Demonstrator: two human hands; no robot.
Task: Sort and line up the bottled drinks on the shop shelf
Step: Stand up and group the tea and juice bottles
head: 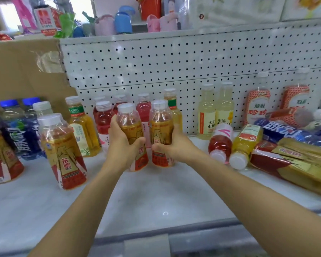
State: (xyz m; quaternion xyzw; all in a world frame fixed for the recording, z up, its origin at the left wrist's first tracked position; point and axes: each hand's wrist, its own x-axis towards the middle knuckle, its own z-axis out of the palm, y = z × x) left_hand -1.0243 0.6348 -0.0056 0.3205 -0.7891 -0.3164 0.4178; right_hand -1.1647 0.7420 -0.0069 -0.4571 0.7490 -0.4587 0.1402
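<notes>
Your left grip (121, 145) is clasping left gold bottle (130, 117), right grip (171, 147) clasping right gold bottle (160, 117); next likely lining both beside matching bottle (61, 151) at left.

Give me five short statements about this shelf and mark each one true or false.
1. The left hand grips the left gold-labelled bottle, and the right hand grips the right gold-labelled bottle. True.
2. Both held bottles lie on their sides. False: both are upright.
3. A red-drink bottle and a yellow-drink bottle lie on their sides to the right of the hands. True.
4. The bottles at the far left have red caps. False: the blue-labelled bottles have blue caps.
5. The back panel is solid wood. False: it is a white perforated pegboard.
</notes>
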